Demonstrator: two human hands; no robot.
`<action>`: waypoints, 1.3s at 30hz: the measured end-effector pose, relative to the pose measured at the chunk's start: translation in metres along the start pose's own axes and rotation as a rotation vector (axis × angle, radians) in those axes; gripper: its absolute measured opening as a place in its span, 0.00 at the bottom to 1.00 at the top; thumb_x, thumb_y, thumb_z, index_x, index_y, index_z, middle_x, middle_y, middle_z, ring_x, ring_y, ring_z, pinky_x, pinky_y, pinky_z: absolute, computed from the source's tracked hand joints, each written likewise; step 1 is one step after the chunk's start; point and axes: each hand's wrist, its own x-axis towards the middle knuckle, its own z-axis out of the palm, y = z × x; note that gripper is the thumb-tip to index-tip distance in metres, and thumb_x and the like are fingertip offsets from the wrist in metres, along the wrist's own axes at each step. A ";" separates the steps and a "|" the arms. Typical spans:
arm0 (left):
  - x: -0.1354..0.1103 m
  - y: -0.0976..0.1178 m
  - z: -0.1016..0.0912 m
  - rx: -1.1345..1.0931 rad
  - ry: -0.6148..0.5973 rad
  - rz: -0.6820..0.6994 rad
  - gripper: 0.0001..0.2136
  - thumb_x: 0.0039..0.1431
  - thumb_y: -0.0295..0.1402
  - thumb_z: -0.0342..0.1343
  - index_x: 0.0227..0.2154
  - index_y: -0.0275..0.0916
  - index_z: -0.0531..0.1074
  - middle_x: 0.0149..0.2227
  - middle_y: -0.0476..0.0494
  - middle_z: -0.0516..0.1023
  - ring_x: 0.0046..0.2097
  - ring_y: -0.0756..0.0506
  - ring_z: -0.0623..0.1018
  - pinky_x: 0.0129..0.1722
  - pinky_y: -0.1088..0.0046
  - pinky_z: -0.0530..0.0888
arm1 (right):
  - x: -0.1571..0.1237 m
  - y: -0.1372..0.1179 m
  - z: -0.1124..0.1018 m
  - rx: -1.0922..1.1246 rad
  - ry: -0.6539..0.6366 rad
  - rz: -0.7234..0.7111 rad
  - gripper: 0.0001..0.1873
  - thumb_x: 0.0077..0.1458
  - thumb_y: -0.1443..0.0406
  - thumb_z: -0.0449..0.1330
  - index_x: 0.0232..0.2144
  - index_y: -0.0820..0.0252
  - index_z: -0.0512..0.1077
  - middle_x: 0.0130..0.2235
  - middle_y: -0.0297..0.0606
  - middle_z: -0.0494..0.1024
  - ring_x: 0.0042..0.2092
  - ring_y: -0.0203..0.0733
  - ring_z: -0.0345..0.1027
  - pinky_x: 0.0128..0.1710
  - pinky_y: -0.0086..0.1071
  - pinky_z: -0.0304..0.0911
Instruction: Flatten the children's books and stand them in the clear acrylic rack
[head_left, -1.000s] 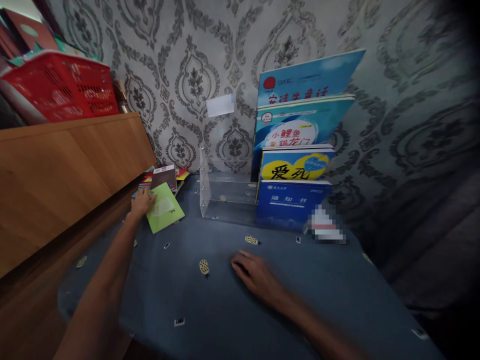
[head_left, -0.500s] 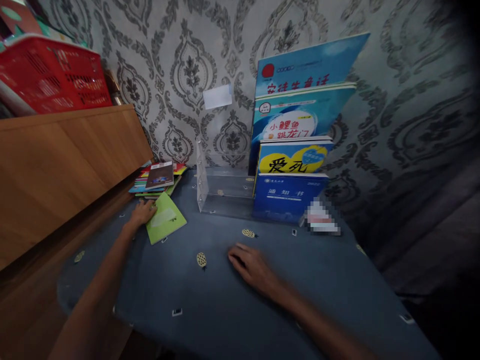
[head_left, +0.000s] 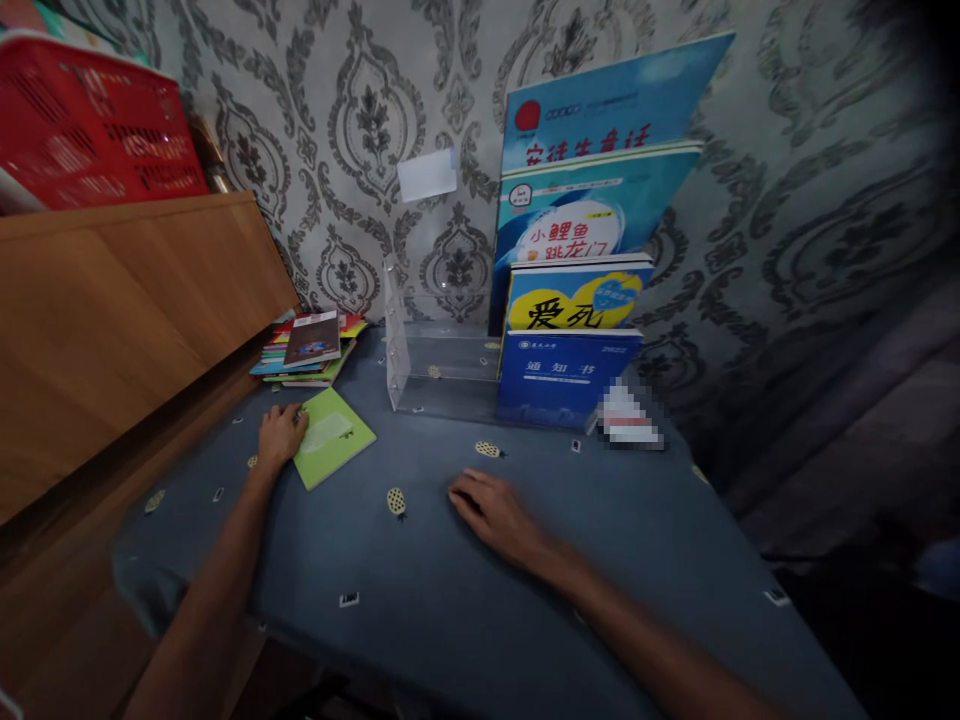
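My left hand point(head_left: 282, 434) is closed at the left edge of a light green booklet point(head_left: 339, 462), which lies on the table cover with a paler patch on its front. Just behind the booklet is a pile of thin books point(head_left: 300, 378), topped by a dark brown one point(head_left: 313, 338). On the cover near the middle rests my right hand point(head_left: 496, 512), its fingers curled together and nothing visible in them. Beyond it stands a clear tiered rack point(head_left: 442, 405). Its right side holds upright books, with a dark blue one point(head_left: 566, 400) in front and taller blue ones point(head_left: 615, 100) behind.
To the left, a wooden cabinet point(head_left: 142, 280) carries a red plastic basket point(head_left: 105, 130). Patterned wallpaper point(head_left: 367, 130) rises behind the table, with a white label point(head_left: 427, 176) before it. A blurred-out white item point(head_left: 631, 420) lies right of the rack.
My left hand and the green booklet have come slightly toward me, away from the pile. My right hand stays in about the same place. The whole view has shifted a little.
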 end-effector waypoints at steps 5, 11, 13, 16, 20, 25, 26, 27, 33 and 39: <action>-0.018 0.013 -0.010 0.031 0.000 0.030 0.25 0.67 0.43 0.40 0.54 0.36 0.75 0.47 0.31 0.77 0.52 0.35 0.73 0.55 0.56 0.68 | -0.001 0.001 0.001 0.016 0.011 -0.002 0.12 0.68 0.64 0.51 0.38 0.57 0.75 0.37 0.39 0.78 0.41 0.43 0.72 0.45 0.36 0.67; -0.049 0.042 -0.036 0.085 -0.030 0.061 0.24 0.68 0.43 0.40 0.51 0.37 0.77 0.44 0.32 0.77 0.47 0.35 0.75 0.52 0.59 0.70 | -0.001 -0.006 -0.003 0.001 0.029 0.014 0.12 0.66 0.66 0.51 0.36 0.59 0.74 0.37 0.40 0.77 0.39 0.43 0.72 0.42 0.36 0.67; -0.059 0.053 -0.046 0.110 -0.038 0.070 0.24 0.68 0.42 0.40 0.50 0.37 0.78 0.44 0.32 0.77 0.46 0.35 0.75 0.50 0.60 0.71 | -0.001 -0.009 -0.005 0.005 0.035 0.013 0.11 0.66 0.67 0.51 0.36 0.60 0.74 0.37 0.41 0.77 0.38 0.43 0.72 0.42 0.36 0.67; -0.072 0.067 -0.056 0.127 -0.050 0.092 0.22 0.68 0.41 0.41 0.48 0.37 0.78 0.43 0.33 0.77 0.45 0.35 0.76 0.47 0.62 0.71 | -0.003 -0.012 -0.007 0.012 0.056 0.002 0.11 0.66 0.68 0.52 0.36 0.61 0.74 0.37 0.41 0.77 0.38 0.42 0.72 0.41 0.35 0.66; -0.085 0.082 -0.062 0.139 -0.075 0.139 0.21 0.69 0.41 0.41 0.44 0.37 0.78 0.40 0.35 0.77 0.44 0.36 0.77 0.42 0.65 0.72 | -0.009 -0.013 -0.006 -0.026 0.118 -0.046 0.10 0.67 0.68 0.52 0.37 0.61 0.74 0.36 0.40 0.76 0.37 0.41 0.71 0.40 0.33 0.66; -0.098 0.098 -0.064 0.109 -0.071 0.223 0.19 0.69 0.41 0.41 0.40 0.39 0.77 0.40 0.38 0.78 0.43 0.38 0.78 0.42 0.66 0.72 | -0.018 -0.016 -0.009 -0.045 0.208 -0.101 0.09 0.68 0.68 0.52 0.38 0.60 0.73 0.37 0.40 0.76 0.38 0.41 0.70 0.41 0.33 0.66; -0.099 0.101 -0.064 0.101 -0.067 0.242 0.19 0.69 0.41 0.41 0.40 0.39 0.76 0.40 0.38 0.78 0.43 0.39 0.78 0.42 0.66 0.72 | -0.019 -0.017 -0.010 -0.035 0.217 -0.113 0.09 0.68 0.68 0.52 0.38 0.60 0.73 0.37 0.40 0.76 0.39 0.41 0.70 0.42 0.33 0.66; -0.101 0.104 -0.064 0.093 -0.065 0.260 0.19 0.69 0.41 0.41 0.39 0.40 0.76 0.40 0.38 0.78 0.42 0.39 0.78 0.43 0.66 0.72 | -0.020 -0.018 -0.012 -0.025 0.223 -0.125 0.09 0.68 0.68 0.52 0.39 0.60 0.73 0.38 0.40 0.76 0.39 0.41 0.70 0.42 0.34 0.66; -0.115 0.124 -0.065 -0.002 -0.086 0.337 0.18 0.68 0.41 0.43 0.40 0.40 0.76 0.39 0.38 0.78 0.44 0.38 0.77 0.41 0.66 0.72 | -0.023 -0.022 -0.017 -0.062 0.215 -0.196 0.08 0.66 0.68 0.52 0.38 0.61 0.72 0.39 0.42 0.76 0.42 0.44 0.70 0.44 0.36 0.66; -0.137 0.157 -0.068 -0.134 -0.109 0.465 0.15 0.68 0.42 0.45 0.40 0.42 0.75 0.38 0.39 0.78 0.41 0.40 0.77 0.41 0.66 0.72 | -0.025 -0.032 -0.020 -0.215 0.159 -0.264 0.10 0.67 0.69 0.52 0.36 0.60 0.72 0.41 0.45 0.76 0.42 0.45 0.69 0.45 0.38 0.65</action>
